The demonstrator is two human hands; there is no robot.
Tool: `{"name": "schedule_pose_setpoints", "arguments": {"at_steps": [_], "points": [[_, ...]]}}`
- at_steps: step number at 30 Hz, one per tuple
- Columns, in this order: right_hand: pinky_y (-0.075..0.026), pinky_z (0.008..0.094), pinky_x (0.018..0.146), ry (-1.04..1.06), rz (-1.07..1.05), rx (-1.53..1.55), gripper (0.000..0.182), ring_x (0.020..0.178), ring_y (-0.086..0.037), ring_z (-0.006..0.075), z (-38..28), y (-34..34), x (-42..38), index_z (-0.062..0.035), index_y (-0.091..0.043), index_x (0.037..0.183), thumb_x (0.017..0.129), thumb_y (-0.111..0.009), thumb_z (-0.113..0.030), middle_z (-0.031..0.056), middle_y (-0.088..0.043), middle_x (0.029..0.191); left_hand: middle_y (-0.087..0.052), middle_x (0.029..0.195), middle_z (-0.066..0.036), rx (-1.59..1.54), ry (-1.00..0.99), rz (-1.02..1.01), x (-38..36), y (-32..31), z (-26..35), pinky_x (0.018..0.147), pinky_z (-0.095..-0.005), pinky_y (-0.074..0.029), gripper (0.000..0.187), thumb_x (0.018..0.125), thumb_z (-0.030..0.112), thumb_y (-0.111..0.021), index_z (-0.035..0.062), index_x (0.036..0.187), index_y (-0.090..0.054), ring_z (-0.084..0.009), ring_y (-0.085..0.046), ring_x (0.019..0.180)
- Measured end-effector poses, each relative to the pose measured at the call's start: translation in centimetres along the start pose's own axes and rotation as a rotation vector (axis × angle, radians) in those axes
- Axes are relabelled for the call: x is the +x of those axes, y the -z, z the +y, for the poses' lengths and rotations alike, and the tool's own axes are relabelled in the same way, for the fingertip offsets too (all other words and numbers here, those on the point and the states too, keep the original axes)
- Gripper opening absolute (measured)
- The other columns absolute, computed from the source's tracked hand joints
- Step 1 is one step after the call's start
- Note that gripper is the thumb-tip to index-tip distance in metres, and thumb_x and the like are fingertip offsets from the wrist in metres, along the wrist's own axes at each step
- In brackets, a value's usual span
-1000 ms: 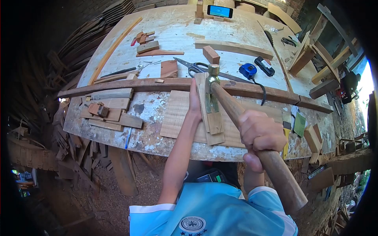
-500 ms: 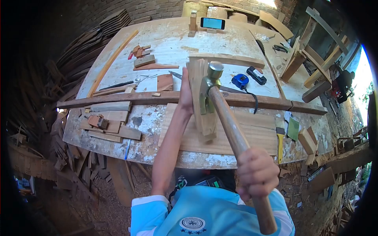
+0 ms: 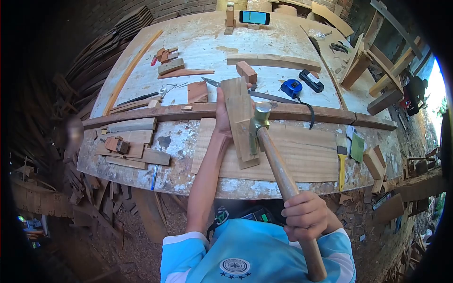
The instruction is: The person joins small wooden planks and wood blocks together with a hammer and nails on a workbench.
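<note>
My left hand is closed around the side of a long, layered wooden piece, held tilted over the bench with its broad face towards me. In my right hand is a hammer, gripped low on its wooden handle. The shiny metal head lies against or just in front of the wood's right side; contact is hard to tell. Beneath both is a wide flat board on the worn bench. Behind the held wood sits a reddish wooden block.
A long wooden rail crosses the bench. Beyond it are a blue tape measure, a black device and a propped phone. A yellow-handled brush lies right, a small wooden plane on scraps left. Offcuts litter the floor.
The held wood has turned, showing more of its broad face, and dipped slightly. The hammer head has lowered a little, and the reddish block behind has come into sight.
</note>
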State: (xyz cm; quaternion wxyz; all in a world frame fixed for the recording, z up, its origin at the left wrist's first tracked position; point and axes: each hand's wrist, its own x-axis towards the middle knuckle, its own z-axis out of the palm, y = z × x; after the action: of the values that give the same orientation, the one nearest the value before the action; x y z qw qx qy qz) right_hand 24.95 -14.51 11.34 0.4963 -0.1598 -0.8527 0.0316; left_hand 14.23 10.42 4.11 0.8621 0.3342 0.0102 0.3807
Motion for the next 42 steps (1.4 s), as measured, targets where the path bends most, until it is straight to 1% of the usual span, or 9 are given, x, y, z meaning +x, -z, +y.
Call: {"name": "schedule_pose_setpoints", "arguments": {"at_steps": [5, 10, 17, 24, 29, 34, 35, 38, 42], "points": [[-0.038, 0.0413, 0.094, -0.307, -0.05, -0.056, 0.025, 0.103, -0.045, 0.0277, -2.4, 0.2, -0.3, -0.0158, -0.064, 0.093, 0.069, -0.068, -0.011, 0.0105, -0.053, 0.106, -0.057, 0.092, -0.017, -0.065, -0.027, -0.205, 0.1, 1.1, -0.4, 0.064, -0.0424, -0.057, 0.09, 0.08, 0.072, -0.04, 0.0038, 0.137, -0.026, -0.0315, -0.064, 0.077], [-0.04, 0.0376, 0.091, -0.976, 0.009, 0.226, 0.037, 0.101, -0.049, 0.0282, -4.7, -0.8, 1.3, -0.0157, -0.06, 0.113, 0.077, -0.066, -0.012, 0.0107, -0.054, 0.108, -0.059, 0.085, -0.014, 0.068, -0.021, -0.194, -0.1, -0.4, 0.3, 0.061, -0.0391, -0.058, 0.085, 0.08, 0.066, -0.048, 0.0036, 0.135, -0.031, -0.0273, -0.066, 0.076], [-0.048, 0.0346, 0.083, -1.177, 0.304, 1.062, 0.023, 0.092, -0.062, 0.0255, -4.1, -5.1, -0.8, 0.0006, -0.058, 0.104, 0.09, -0.04, 0.001, 0.0172, -0.06, 0.106, -0.057, 0.089, -0.009, 0.269, 0.008, -0.119, -1.4, -1.4, 1.2, 0.067, -0.0358, -0.055, 0.086, 0.077, 0.074, -0.044, 0.0115, 0.135, -0.035, -0.0221, -0.064, 0.077], [-0.051, 0.0372, 0.078, -1.31, 0.586, 1.765, 0.011, 0.084, -0.062, 0.0251, -3.3, -5.5, -0.2, -0.0017, -0.051, 0.097, 0.092, -0.048, -0.011, 0.0131, -0.051, 0.099, -0.055, 0.089, -0.007, 0.172, -0.039, 0.067, -3.6, -0.4, 1.9, 0.067, -0.0361, -0.054, 0.079, 0.08, 0.072, -0.043, 0.0164, 0.135, -0.034, -0.0206, -0.063, 0.078], [-0.047, 0.0284, 0.064, -1.314, 0.063, 1.358, 0.044, 0.071, -0.055, 0.0162, -3.7, -3.6, -0.8, -0.008, -0.037, 0.119, 0.08, -0.058, -0.005, 0.0119, -0.042, 0.108, -0.055, 0.09, -0.008, 0.251, -0.098, 0.082, -3.0, 0.1, 1.5, 0.066, -0.0381, -0.055, 0.078, 0.083, 0.071, -0.037, 0.0136, 0.135, -0.033, -0.0214, -0.063, 0.079], [-0.051, 0.0316, 0.053, -1.07, 0.255, 1.206, 0.11, 0.069, -0.062, 0.0262, -5.4, 0.4, 0.2, -0.0217, 0.011, 0.145, 0.069, -0.066, -0.002, 0.0274, -0.042, 0.115, -0.055, 0.091, -0.009, 0.249, -0.125, 0.11, -3.3, -0.9, 2.6, 0.067, -0.0354, -0.055, 0.076, 0.081, 0.064, -0.047, 0.0124, 0.135, -0.034, -0.0211, -0.062, 0.079], [-0.052, 0.0331, 0.065, -0.901, 0.285, 1.168, 0.107, 0.085, -0.062, 0.0255, -5.5, 1.1, -0.9, -0.016, 0.016, 0.143, 0.071, -0.061, 0.003, 0.024, -0.042, 0.12, -0.055, 0.091, -0.008, 0.309, -0.155, 0.103, -3.7, -1.6, 3.2, 0.068, -0.0348, -0.055, 0.076, 0.08, 0.062, -0.051, 0.0125, 0.136, -0.034, -0.0203, -0.062, 0.08], [-0.05, 0.0301, 0.065, -1.213, 0.357, 0.58, 0.099, 0.078, -0.062, 0.0204, -5.6, 4.0, -1.8, -0.0125, 0.006, 0.146, 0.075, -0.061, 0.003, 0.0188, -0.055, 0.102, -0.055, 0.097, -0.009, 0.488, -0.214, 0.082, -4.5, -3.2, 4.3, 0.072, -0.033, -0.053, 0.079, 0.077, 0.053, -0.059, 0.0095, 0.137, -0.033, -0.0192, -0.061, 0.084], [-0.043, 0.0246, 0.058, -1.554, 0.419, -0.322, 0.052, 0.064, -0.053, 0.0103, -4.0, 3.4, -2.5, 0.0013, -0.045, 0.125, 0.077, -0.064, -0.004, 0.006, -0.055, 0.075, -0.055, 0.1, -0.01, 0.684, -0.202, 0.074, -4.8, -4.2, 3.4, 0.077, -0.0328, -0.051, 0.085, 0.073, 0.051, -0.062, 0.0066, 0.138, -0.031, -0.0195, -0.06, 0.089]]}}
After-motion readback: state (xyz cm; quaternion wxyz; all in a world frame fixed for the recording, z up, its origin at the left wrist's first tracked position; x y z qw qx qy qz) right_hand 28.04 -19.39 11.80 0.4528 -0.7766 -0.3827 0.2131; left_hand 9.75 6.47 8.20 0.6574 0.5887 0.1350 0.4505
